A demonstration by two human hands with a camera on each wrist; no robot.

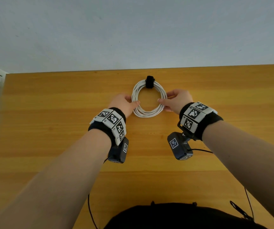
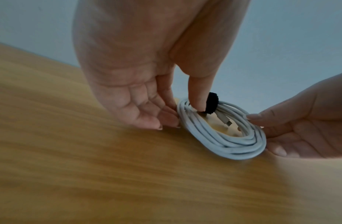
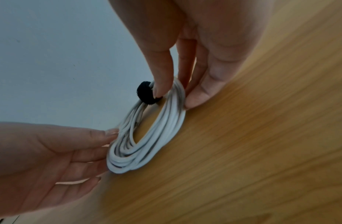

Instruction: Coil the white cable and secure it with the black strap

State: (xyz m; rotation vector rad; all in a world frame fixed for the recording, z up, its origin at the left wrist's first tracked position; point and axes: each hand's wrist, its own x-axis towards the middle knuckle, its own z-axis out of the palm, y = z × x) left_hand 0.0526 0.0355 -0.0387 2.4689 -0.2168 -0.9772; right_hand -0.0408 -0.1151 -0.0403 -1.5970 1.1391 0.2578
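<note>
White cable [image 1: 149, 103] coiled, black strap [image 1: 150, 82] on, both hands pinching

bare table [image 1: 50, 113] all round, coil [image 1: 149, 113] between hands, likely unobstructed

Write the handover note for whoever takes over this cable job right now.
Left hand: pinches the left side of the coiled white cable, thumb inside the loop.
Right hand: pinches the right side likewise.
The coil lies on the wooden table, near its far edge.
Done: cable coiled; black fabric strap wrapped round the coil's far side.
Left: apparently only to let go.
</note>
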